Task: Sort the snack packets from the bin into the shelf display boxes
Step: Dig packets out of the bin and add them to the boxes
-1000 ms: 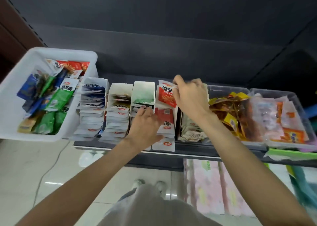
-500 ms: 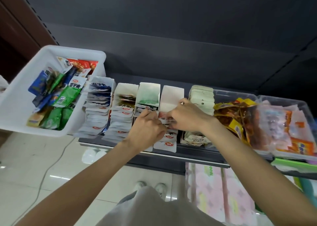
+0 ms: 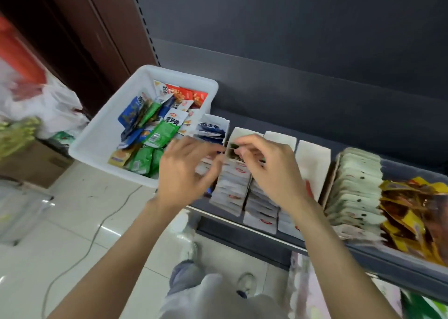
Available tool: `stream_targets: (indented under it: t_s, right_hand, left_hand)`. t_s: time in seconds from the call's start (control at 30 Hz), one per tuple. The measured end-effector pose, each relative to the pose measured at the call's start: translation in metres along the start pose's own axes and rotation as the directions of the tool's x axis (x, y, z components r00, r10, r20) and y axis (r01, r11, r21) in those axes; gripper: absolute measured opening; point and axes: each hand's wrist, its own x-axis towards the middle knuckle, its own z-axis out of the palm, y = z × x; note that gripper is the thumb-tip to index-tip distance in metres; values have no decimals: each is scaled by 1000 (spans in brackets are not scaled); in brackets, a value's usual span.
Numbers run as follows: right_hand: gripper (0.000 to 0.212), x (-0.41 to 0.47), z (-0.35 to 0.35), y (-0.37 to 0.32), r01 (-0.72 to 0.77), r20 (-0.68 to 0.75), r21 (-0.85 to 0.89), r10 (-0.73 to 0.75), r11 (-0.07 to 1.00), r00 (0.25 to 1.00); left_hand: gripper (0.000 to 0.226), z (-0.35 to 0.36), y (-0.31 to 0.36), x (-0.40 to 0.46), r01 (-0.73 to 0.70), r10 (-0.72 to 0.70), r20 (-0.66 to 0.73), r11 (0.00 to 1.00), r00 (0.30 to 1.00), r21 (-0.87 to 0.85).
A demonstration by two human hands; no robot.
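Two hands work over the row of display boxes (image 3: 242, 173) on the shelf (image 3: 363, 250), and the step in hand looks like tidying or seating packets in the second box from the left, not yet fetching a fresh one. The right hand (image 3: 269, 166) hovers above that box with its fingers curled toward the top packets; blur hides whether it pinches one, so I cannot tell its grip. The left hand (image 3: 184, 170) is smeared by motion just beside the leftmost box (image 3: 213, 129), fingers spread and apparently holding nothing. The snack packets (image 3: 155, 129) left to sort lie heaped in the white bin (image 3: 101, 134), which sits at the shelf's left end. The next move probably calls for a reach left into the bin and a match of packet colour to box. Compared with half a second ago, both hands have shifted left from the fourth box, and the view has swung left too.
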Motion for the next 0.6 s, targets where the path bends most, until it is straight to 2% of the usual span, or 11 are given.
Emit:
stream_targets:
  t_s: [0.07, 0.13, 0.23, 0.33, 0.4, 0.47, 0.53, 0.6]
  right_hand:
    - [20, 21, 38, -15, 73, 60, -94, -68, 993, 996]
    - [21, 47, 74, -29, 139, 132, -163, -118, 977, 984]
    - [26, 96, 125, -37, 155, 256, -285, -80, 946, 963]
    - [37, 147, 177, -28, 85, 370, -461, 104, 883, 923]
    - [44, 174, 206, -17, 30, 412, -571, 255, 820, 875]
    - [39, 192, 225, -9, -62, 401, -619, 384, 783, 832]
    - [26, 202, 236, -8, -181, 336, -635, 479, 751, 811]
    - [35, 206, 246, -8, -301, 249, -622, 546, 723, 800]
  left_hand:
    - [24, -26, -49, -5, 159, -154, -109, 987, 982, 31]
    - [22, -40, -105, -9, 309, -301, -113, 949, 947, 66]
    - [29, -37, -194, -5, 416, -437, 120, 894, 891, 168]
    - [47, -20, -249, 6, 391, -471, 470, 882, 747, 264]
    - [56, -5, -262, 11, 349, -449, 610, 893, 653, 284]
    - [66, 8, -266, 16, 315, -432, 662, 901, 612, 297]
    - [78, 16, -264, 20, 285, -435, 697, 900, 570, 329]
    - [90, 25, -261, 18, 249, -440, 734, 898, 518, 363]
